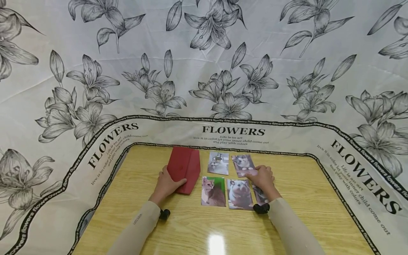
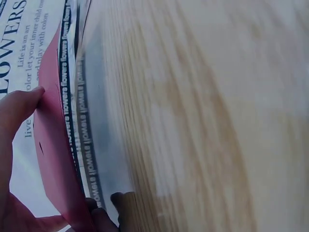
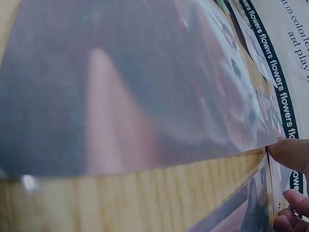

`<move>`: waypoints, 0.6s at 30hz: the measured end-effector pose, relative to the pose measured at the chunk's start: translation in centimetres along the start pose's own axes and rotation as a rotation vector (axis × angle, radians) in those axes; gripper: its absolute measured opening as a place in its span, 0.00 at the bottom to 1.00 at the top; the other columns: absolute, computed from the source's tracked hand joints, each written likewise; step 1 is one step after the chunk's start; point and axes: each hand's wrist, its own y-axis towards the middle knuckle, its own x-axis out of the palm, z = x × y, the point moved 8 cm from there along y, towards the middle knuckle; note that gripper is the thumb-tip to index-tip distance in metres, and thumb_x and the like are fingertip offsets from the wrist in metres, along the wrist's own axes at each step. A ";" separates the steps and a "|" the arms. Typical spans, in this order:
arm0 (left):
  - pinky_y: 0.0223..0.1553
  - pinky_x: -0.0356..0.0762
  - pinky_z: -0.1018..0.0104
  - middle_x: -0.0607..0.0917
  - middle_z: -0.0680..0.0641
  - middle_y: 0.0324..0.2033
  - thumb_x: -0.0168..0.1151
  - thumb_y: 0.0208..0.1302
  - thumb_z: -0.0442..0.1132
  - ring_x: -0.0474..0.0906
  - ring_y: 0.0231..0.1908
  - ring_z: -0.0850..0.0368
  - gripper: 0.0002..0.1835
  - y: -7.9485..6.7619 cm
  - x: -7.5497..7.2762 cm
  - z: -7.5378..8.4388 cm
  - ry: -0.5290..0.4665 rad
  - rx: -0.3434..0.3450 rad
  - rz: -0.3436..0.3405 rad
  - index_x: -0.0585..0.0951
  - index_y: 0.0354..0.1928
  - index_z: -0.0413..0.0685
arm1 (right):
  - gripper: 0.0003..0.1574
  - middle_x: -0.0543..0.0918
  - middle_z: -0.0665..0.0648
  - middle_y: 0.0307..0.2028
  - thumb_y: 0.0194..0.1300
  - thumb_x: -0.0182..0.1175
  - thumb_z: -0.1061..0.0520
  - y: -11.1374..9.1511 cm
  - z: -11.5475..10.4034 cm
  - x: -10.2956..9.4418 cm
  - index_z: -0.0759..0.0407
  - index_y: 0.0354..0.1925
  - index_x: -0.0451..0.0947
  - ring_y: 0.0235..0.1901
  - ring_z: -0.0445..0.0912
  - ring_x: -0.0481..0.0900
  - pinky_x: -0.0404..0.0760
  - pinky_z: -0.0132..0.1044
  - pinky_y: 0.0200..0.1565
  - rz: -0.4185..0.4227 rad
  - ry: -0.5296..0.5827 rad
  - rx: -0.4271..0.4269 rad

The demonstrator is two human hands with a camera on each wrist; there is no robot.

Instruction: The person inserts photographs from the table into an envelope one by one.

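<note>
A red envelope [image 1: 183, 166] stands tilted at the left, its edge raised in the left wrist view. My left hand [image 1: 167, 186] grips it, with the thumb on its face and the fingers at its far side. My right hand [image 1: 262, 179] pinches the lower right corner of a photo card of a grey-and-white animal [image 1: 241, 163], in the back row. Under my right wrist lies a partly hidden photo card [image 1: 259, 194]. Left of it are a white hamster card [image 1: 239, 193] and a kitten card with a green background [image 1: 213, 193]. Behind them is another pale animal card [image 1: 218, 163].
The cards lie in two rows on a wood-grain table [image 1: 188, 226]. A white cloth [image 1: 172, 132] printed with flowers and lettering rises behind the table and along both sides. Small black wrist cameras [image 1: 164, 214] sit at both cuffs.
</note>
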 end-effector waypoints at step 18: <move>0.61 0.78 0.37 0.71 0.29 0.64 0.79 0.58 0.65 0.76 0.60 0.34 0.65 -0.9 1.5 1.2 -0.018 0.007 -0.015 0.52 0.81 0.33 | 0.43 0.83 0.73 0.51 0.77 0.66 0.53 0.6 0.0 -0.2 0.67 0.79 0.61 0.40 0.58 0.84 0.82 0.49 0.40 0.024 0.134 -0.077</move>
